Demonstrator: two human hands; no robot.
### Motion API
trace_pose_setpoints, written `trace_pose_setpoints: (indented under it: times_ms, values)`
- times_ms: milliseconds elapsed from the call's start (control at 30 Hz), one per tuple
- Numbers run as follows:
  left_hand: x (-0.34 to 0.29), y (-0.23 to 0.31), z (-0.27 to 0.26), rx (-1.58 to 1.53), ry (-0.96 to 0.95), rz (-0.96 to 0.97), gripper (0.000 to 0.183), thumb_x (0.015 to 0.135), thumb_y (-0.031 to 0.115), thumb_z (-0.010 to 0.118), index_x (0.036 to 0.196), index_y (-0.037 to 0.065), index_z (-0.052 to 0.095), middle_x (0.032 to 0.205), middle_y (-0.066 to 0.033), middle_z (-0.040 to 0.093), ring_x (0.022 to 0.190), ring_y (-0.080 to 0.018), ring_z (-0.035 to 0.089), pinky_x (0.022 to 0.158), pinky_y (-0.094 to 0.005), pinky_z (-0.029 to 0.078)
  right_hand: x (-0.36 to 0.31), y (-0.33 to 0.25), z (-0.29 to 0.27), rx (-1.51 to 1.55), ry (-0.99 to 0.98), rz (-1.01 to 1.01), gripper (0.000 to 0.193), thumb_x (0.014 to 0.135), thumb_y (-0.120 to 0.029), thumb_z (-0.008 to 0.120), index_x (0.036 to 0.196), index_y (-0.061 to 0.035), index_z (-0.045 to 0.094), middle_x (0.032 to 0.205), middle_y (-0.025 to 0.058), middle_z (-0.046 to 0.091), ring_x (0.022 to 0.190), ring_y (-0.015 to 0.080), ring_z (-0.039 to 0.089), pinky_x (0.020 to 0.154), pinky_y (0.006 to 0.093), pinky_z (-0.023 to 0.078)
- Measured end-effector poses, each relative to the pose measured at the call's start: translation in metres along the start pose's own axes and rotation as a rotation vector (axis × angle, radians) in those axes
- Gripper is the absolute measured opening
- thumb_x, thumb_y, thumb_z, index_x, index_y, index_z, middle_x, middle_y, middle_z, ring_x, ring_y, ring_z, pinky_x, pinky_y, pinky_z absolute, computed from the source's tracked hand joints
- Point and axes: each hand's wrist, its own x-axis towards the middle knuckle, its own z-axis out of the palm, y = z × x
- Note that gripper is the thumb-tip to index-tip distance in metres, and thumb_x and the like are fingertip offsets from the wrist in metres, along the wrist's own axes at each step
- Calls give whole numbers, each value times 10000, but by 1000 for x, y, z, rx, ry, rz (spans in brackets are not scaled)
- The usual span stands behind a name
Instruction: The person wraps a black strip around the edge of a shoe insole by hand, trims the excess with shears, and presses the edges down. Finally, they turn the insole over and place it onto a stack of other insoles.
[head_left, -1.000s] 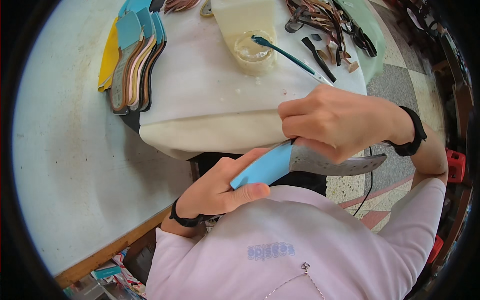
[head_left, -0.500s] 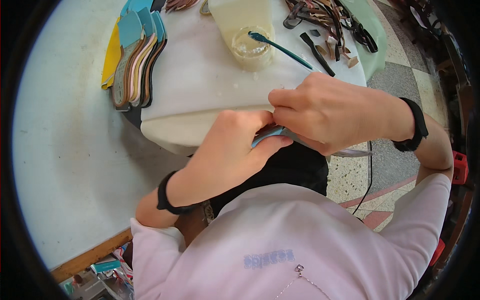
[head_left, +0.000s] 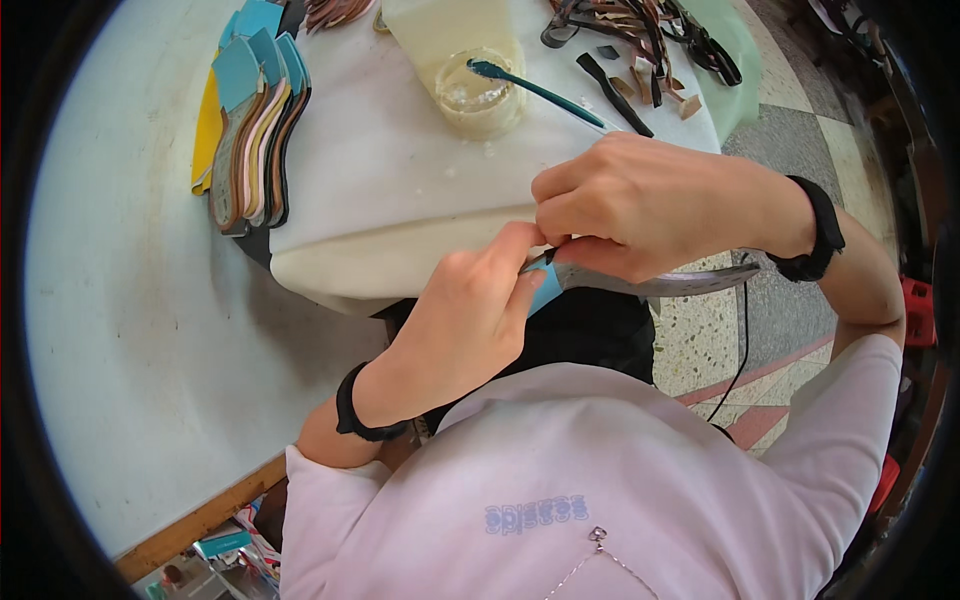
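- left hand (head_left: 465, 305): yours; fingers nearly closed, pinching the blue end of the piece.
- right hand (head_left: 635, 205): yours; fingers curled in, fingertips meeting the left's at the piece's edge.
- insole-shaped piece (head_left: 705, 281): one, blue and grey; between both hands above your lap (head_left: 595, 330), just off the table (head_left: 375, 185).
- dark sliver (head_left: 541, 259): at your fingertips; whether strip or edge, cannot tell.
- progress: this piece seems mid-work at its edge; how much is done or left is hidden by your fingers.
- stack of similar pieces (head_left: 262, 150): on the table's left; finished or waiting, cannot tell.
- edges: table's rounded front just beyond your knuckles; jar (head_left: 480, 118) and brush (head_left: 545, 91) farther back.
- room: widest toward your lap; cloth lies between stack and jar.
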Motion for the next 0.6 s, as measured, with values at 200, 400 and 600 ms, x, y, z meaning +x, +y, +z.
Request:
trace_pose_setpoints:
  times_ms: [200, 400, 600]
  values:
    - [-3, 2, -1, -37, -68, -47, 192, 812, -57, 491, 997, -11, 519, 665, -227, 547, 620, -413, 541, 541, -408, 426, -1, 0, -1, 15, -79, 56, 139, 703, -42, 661, 688, 17, 537, 683, 108, 529, 589, 300, 532, 502, 379, 405]
    - [-6, 1, -6, -94, -89, -135, 184, 809, -60, 500, 985, -19, 536, 664, -219, 549, 592, -389, 538, 536, -368, 428, 0, 2, -15, 168, -153, 91, 53, 694, 41, 589, 745, 25, 582, 704, 105, 542, 591, 273, 535, 516, 342, 418]
    - [-6, 4, -12, -96, -104, -168, 199, 808, -58, 511, 1001, -25, 544, 713, -204, 585, 607, -349, 570, 550, -323, 436, -6, 3, -13, 366, -152, 84, 232, 637, 71, 526, 851, 19, 600, 772, 111, 566, 668, 247, 570, 555, 313, 448]
